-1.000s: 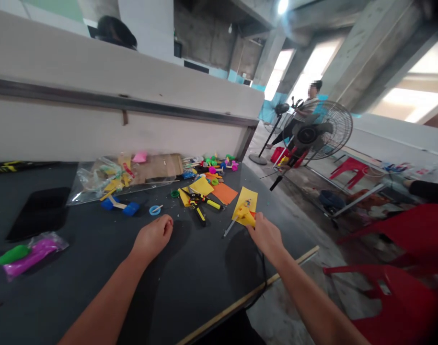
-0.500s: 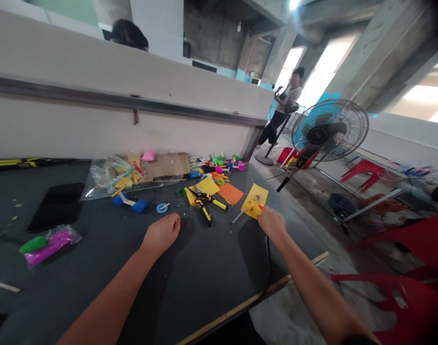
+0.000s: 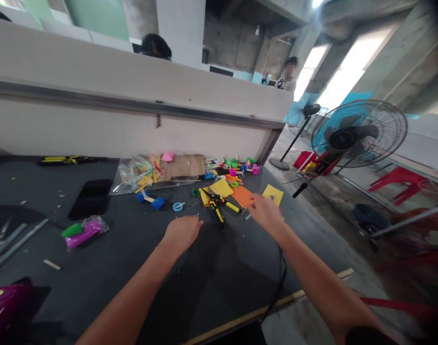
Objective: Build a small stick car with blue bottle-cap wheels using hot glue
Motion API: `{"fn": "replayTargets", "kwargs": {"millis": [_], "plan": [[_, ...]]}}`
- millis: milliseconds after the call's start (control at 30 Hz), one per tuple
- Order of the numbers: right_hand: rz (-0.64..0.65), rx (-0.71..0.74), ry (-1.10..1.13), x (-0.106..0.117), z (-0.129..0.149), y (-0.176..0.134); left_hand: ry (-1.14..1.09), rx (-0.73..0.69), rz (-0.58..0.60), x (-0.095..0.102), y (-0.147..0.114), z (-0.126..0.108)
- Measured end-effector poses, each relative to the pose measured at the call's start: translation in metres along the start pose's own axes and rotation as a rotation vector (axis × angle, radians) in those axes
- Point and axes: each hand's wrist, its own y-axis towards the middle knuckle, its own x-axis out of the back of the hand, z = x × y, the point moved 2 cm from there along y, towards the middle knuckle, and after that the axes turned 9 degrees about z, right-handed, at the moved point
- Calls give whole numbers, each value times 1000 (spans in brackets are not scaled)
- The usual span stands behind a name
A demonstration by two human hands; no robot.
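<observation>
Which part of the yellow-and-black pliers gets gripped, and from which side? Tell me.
Best gripped, I'd judge, by the handles, around both, from the near right. The pliers lie with the handles spread apart, one pointing toward the viewer and one rightward, while the head points away, over yellow paper.

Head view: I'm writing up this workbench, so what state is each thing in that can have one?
Left hand: fingers curled, no held thing visible
Right hand: fingers bent, grip hidden
Pliers: lying down, handles spread apart
Phone: lying flat, surface dark
Purple packet: lying down; whether sealed, can't tell
Plastic bag: lying down, crumpled at left
Large fan: blades distinct, seemingly not spinning
Ceiling light: lit
</observation>
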Motion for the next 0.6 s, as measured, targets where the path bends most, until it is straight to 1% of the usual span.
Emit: {"fn": "replayTargets", "kwargs": {"millis": [67,100,167,233,300,367,500,600], "plan": [[3,208,27,-3,40,6,4,6,-25,1,2,0],[18,248,17,-8,56,9,3,4,-49,1,1,2],[58,253,1,-21,79,17,-1,6,-98,0,-2,10],[113,238,8,-34,89,24,-16,20,-116,-2,-6,21],[126,197,47,-43,90,30,-48,22,-107,-6,-9,31],[107,136,85,-44,87,36,-72,22,-112,-10,-9,36],[102,48,220,-34,74,37,-77,66,-169,-20,-8,37],[44,91,334,-25,62,20,-127,72,-217,-22,-9,36]]}}
